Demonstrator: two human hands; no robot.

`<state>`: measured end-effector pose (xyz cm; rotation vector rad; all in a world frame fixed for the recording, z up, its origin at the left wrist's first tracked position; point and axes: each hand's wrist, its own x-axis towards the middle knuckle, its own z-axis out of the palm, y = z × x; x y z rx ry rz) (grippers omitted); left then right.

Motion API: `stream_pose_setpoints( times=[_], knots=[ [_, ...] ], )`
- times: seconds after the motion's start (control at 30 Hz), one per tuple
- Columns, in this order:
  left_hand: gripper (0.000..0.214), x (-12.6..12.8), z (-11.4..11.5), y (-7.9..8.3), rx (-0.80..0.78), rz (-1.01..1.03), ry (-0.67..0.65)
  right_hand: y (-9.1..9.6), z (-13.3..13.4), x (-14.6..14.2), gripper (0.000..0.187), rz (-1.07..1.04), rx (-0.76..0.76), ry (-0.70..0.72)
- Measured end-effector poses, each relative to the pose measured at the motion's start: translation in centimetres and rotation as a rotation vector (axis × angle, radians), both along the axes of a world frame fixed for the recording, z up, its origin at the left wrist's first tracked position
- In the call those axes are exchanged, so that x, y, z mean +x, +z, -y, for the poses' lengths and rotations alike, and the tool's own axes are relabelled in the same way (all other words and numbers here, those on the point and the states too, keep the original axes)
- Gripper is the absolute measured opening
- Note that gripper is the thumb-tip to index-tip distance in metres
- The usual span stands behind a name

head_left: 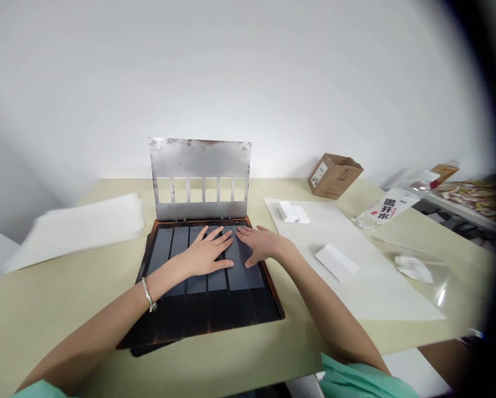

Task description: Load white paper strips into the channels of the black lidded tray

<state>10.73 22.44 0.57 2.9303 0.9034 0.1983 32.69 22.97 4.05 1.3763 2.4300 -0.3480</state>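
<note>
A dark tray (156,326) with a brown rim lies on the table in front of me, holding several grey strips (162,249) side by side. Its metal lid (200,160), with a row of rectangular slots, stands upright at the tray's far edge. My left hand (206,254) lies flat on the strips with fingers spread, a silver bracelet on its wrist. My right hand (260,244) rests flat beside it on the right strips, fingers stretched toward the left hand. Neither hand holds anything.
A stack of white sheets (82,226) lies at the left. A large white sheet (367,287) at the right carries small white cards (294,212) and a white block (337,261). Behind it are a cardboard box (334,176), a labelled bag (386,209) and clear plastic (417,268).
</note>
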Motion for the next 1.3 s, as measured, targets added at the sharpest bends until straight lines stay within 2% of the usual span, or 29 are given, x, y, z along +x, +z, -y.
stream_pose_setpoints(
  times=[0.4,0.63,1.03,1.17,1.3],
  knots=[
    [0.052,0.6,1.7,0.2,0.057,-0.03,0.062,-0.5,-0.1,0.1,0.052,0.02,0.025,-0.062],
    [0.049,0.3,0.9,-0.3,0.113,0.007,0.146,0.4,-0.3,1.0,0.052,0.052,-0.011,-0.048],
    [0.046,-0.3,-0.7,-1.2,0.148,0.058,0.348,1.6,0.6,0.7,0.054,0.107,-0.037,-0.024],
    [0.047,-0.2,-0.4,-0.9,0.125,0.061,0.32,1.8,1.1,0.6,0.052,0.092,-0.019,-0.027],
    [0.049,0.3,0.6,-0.4,0.085,0.047,0.195,1.6,1.0,0.6,0.048,0.043,0.015,-0.033]
  ],
)
